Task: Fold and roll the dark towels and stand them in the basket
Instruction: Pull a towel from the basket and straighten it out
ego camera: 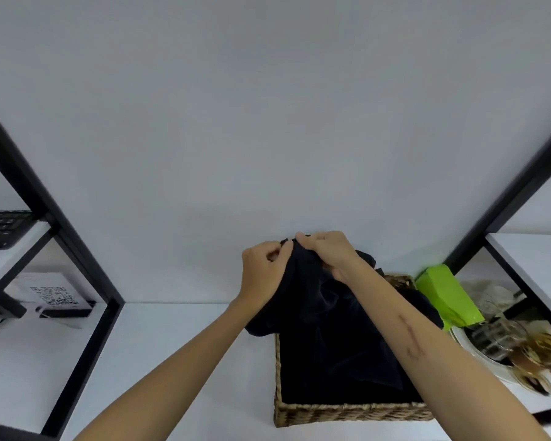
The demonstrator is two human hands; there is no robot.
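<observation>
Dark towel, one lifted at centre frame, is pinched along its top edge by left hand and right hand. It hangs over one woven basket on the white worktop, lower right; more dark cloth fills the basket, count unclear.

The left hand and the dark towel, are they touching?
Touching. The head view shows the left hand pinching the top edge of the dark towel, lifted above the basket; the right hand grips it too.

The dark towel hides the woven basket's inside.
</observation>
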